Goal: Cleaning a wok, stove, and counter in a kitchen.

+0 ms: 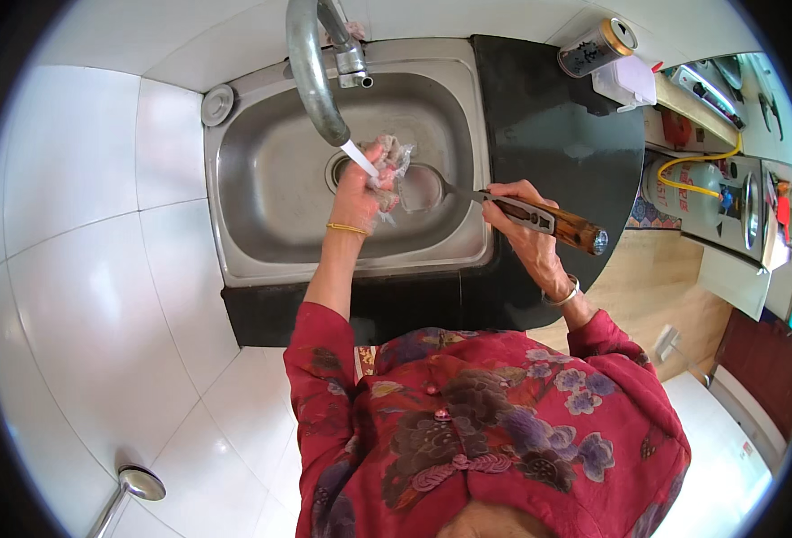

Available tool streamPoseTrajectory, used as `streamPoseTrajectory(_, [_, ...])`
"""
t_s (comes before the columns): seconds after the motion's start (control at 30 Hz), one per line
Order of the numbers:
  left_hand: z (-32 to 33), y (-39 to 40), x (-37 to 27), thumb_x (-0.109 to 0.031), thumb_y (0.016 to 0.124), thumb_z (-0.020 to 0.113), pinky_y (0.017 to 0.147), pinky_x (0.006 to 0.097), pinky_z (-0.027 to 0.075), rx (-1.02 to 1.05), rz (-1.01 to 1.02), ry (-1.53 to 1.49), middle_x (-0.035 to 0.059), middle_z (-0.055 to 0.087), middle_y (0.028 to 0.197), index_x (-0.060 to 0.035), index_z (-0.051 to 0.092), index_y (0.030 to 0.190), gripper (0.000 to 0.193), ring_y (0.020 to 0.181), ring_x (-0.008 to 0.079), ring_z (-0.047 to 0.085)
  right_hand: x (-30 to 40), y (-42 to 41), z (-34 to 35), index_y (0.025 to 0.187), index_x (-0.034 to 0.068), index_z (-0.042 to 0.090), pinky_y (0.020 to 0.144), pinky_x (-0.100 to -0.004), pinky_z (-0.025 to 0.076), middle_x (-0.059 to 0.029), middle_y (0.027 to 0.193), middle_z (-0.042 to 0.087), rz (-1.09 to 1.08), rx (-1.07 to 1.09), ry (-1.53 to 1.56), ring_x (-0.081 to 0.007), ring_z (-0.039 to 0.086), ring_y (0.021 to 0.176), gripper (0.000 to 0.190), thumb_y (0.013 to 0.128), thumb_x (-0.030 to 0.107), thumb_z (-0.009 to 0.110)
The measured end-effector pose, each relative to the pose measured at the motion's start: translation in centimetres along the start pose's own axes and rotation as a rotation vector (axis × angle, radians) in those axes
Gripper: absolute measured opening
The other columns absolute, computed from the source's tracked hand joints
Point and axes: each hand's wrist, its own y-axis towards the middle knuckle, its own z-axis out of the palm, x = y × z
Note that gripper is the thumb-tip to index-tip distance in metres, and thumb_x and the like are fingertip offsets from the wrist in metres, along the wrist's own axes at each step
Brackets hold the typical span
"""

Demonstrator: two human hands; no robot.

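My left hand (359,185) is in the stainless steel sink (261,202), closed around a wet crumpled cloth (388,151). Water streams onto this hand and the cloth from the curved faucet spout (315,74). In my right hand (527,232), at the sink's right rim, is a metal cooking utensil (574,232) with a brown wooden handle. Its broad head (423,188) lies low in the basin, just right of the cloth. Whether that head is a spatula or a ladle, I cannot tell. My left hand partly covers the drain (335,171).
A black countertop (550,148) borders the sink in front and on the right. On it, at the back right, are a drink can (597,47) and a plastic box (628,81). A drain stopper (218,105) sits at the rear left corner. A gas cylinder (685,185) stands further right.
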Motion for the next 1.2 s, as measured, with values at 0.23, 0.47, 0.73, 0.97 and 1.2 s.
streamPoseTrajectory(0.23, [-0.7,5.4,-3.3,-0.015,0.084,0.067,0.078,0.0331,0.049,-0.094,0.837,0.884,0.0054,0.062,0.1,-0.0067,0.053,0.125,0.044,0.086,0.0178,0.06,0.8,0.7,0.7,0.093,0.005,0.058,0.062,-0.0261,0.05,-0.0104,0.082,0.065,0.089,-0.005,0.297,-0.0219,0.066,0.068,0.024,0.074,-0.001,0.072])
streamPoseTrajectory(0.47, [0.3,4.7,-5.7,-0.008,0.082,0.066,0.083,0.0312,0.048,-0.202,1.057,1.171,0.0104,0.061,0.099,-0.0105,0.052,0.128,0.048,0.092,0.0191,0.06,0.1,0.6,1.0,0.093,0.004,0.058,0.061,-0.028,0.051,-0.0118,0.084,0.066,0.074,-0.022,0.243,-0.0243,0.066,0.068,0.024,0.075,0.002,0.073])
streamPoseTrajectory(0.73, [0.8,4.2,-8.0,-0.005,0.083,0.064,0.078,0.0287,0.049,-0.124,1.207,1.606,0.0058,0.063,0.099,-0.0119,0.053,0.128,0.047,0.085,0.0176,0.061,1.2,1.5,0.2,0.091,0.003,0.058,0.059,-0.0246,0.047,-0.0075,0.071,0.061,0.151,0.037,0.347,-0.0149,0.06,0.062,0.019,0.078,0.002,0.071])
streamPoseTrajectory(0.97, [0.4,4.2,-9.9,0.007,0.077,0.058,0.082,0.0352,0.052,0.197,1.004,1.409,0.0116,0.062,0.113,-0.0126,0.049,0.132,0.059,0.095,0.0292,0.063,2.8,1.0,-0.2,0.092,0.003,0.058,0.059,-0.0239,0.046,-0.0072,0.072,0.061,0.101,0.013,0.297,-0.0138,0.059,0.062,0.019,0.078,0.002,0.071])
streamPoseTrajectory(1.2, [2.5,2.2,-7.2,-0.015,0.083,0.068,0.081,0.0308,0.051,-0.117,1.116,1.505,0.0111,0.066,0.104,-0.0125,0.058,0.123,0.041,0.094,0.0209,0.066,5.0,-1.2,-1.0,0.091,0.003,0.059,0.061,-0.0226,0.046,-0.0054,0.072,0.061,0.162,-0.062,0.242,-0.0102,0.058,0.063,0.018,0.078,0.003,0.072])
